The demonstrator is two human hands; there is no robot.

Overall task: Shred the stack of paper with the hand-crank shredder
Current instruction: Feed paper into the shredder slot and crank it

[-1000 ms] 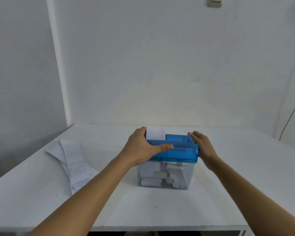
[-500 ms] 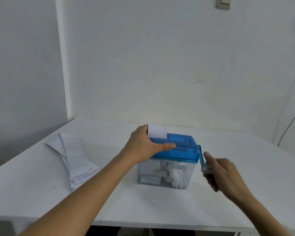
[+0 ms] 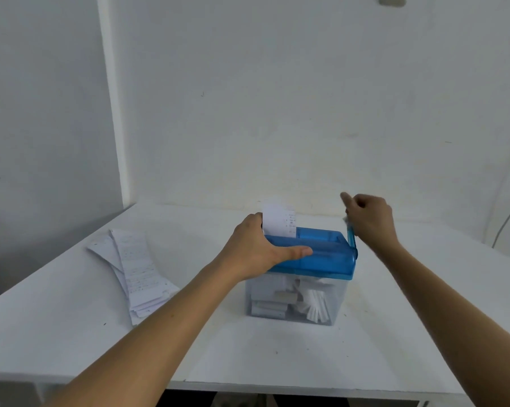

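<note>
- Braced the shredder (image 3: 321, 257) at mid-table with the left hand (image 3: 256, 251), with the thumb flat along the near side of the blue lid and the fingers hooked over its far-left edge, just beside the sheet (image 3: 278, 218) standing upright in the slot.
- Gripped the crank (image 3: 351, 236) at the lid's right end with the right hand (image 3: 371, 218), fingers curled round the knob, handle pointing up.
- Called, by this look, for even, full turns and steady downward pressure on the lid, lest the light clear bin (image 3: 294, 301), partly filled with strips, slide or tip.
- Left the stack of paper (image 3: 136, 277) fanned on the table (image 3: 424, 318), well to the left, near that edge.
- Had open room right of the crank for the swing, with the wall far behind and a cable (image 3: 509, 218) well apart at far right.
</note>
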